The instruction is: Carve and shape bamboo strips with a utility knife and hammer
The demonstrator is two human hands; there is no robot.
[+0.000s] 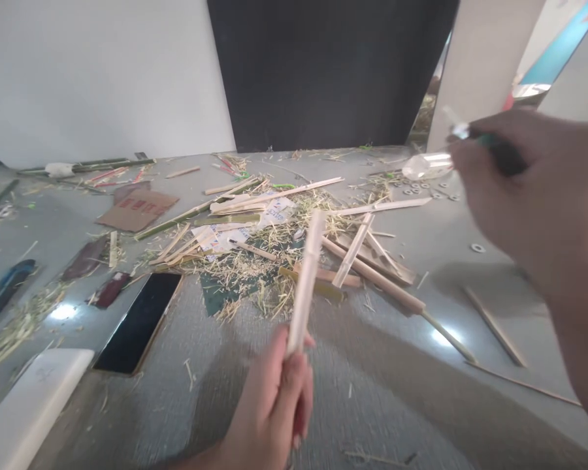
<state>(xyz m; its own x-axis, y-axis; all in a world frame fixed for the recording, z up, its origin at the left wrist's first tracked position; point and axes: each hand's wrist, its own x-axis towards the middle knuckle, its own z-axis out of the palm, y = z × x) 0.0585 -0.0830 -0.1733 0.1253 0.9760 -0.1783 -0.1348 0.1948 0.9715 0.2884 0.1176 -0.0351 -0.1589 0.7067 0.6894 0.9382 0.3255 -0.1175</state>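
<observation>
My left hand (279, 398) is closed around the lower end of a pale split bamboo strip (308, 281), which points up and away over the table. Raised at the right, my right hand (524, 176) grips a dark-handled knife (507, 156); its blade end is smeared by motion. The knife and the strip are well apart. Beyond the strip lies a heap of bamboo shavings (247, 271) with split bamboo pieces (355, 251) on and around it. Part of a dark green mat (218, 294) shows under the heap.
A phone (140, 323) and a white block (39, 398) lie at the left, near a blue tool (7, 290) and a cardboard piece (140, 209). A clear bottle (424, 167) and several washers (477, 248) are at the right. A dark panel (330, 72) stands behind.
</observation>
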